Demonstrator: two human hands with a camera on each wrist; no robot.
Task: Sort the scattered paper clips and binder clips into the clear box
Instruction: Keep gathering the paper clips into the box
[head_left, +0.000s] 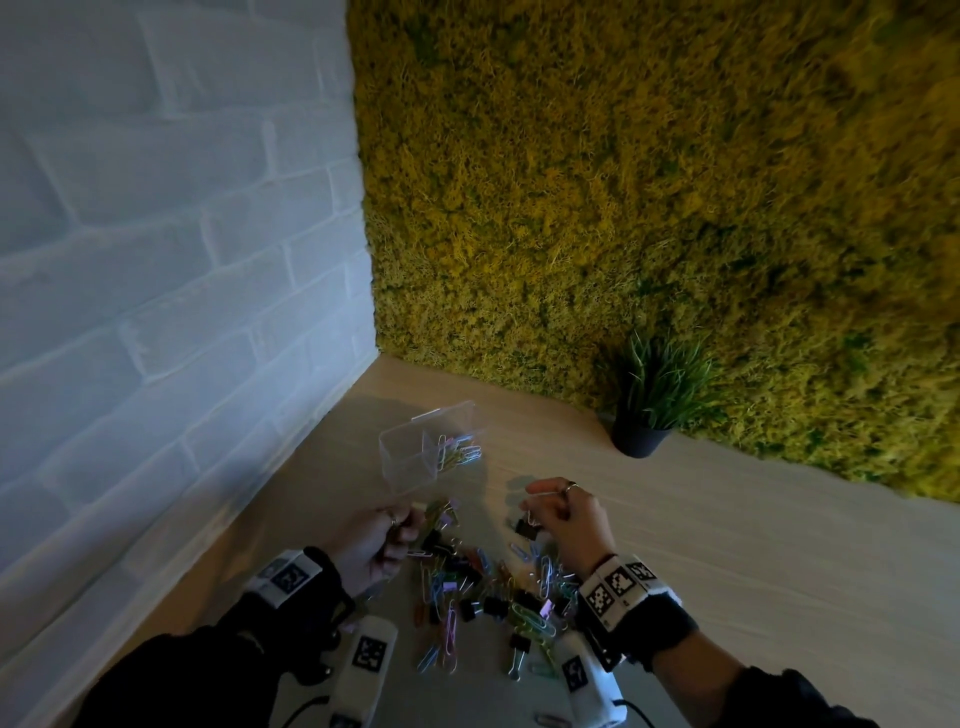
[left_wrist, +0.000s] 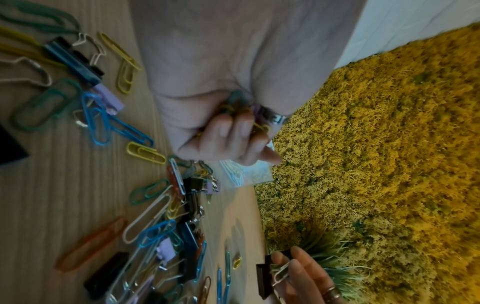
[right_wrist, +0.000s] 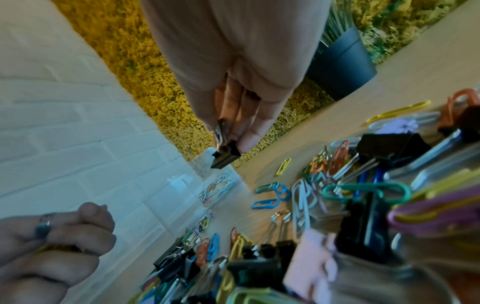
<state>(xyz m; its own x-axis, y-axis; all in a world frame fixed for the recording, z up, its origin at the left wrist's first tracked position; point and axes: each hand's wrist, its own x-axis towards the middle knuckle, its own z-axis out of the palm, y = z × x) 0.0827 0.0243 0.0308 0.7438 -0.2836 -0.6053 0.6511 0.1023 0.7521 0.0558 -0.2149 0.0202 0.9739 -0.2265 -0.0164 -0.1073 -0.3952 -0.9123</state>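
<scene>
A clear box (head_left: 410, 457) with two compartments stands on the wooden table near the white wall; coloured paper clips (head_left: 460, 451) lie in its right compartment, the left one looks empty. My left hand (head_left: 376, 540) is curled into a fist round a bunch of coloured paper clips (left_wrist: 240, 110), just below the box. My right hand (head_left: 558, 512) pinches a black binder clip (head_left: 525, 528) by its wire handle, and the clip (right_wrist: 225, 156) hangs in the air to the right of the box. A scattered pile of clips (head_left: 488, 597) lies between my wrists.
A dark pot with a green plant (head_left: 644, 415) stands at the back right against the yellow moss wall (head_left: 649, 182). The white brick wall (head_left: 156, 260) runs close along the left of the table (head_left: 753, 545).
</scene>
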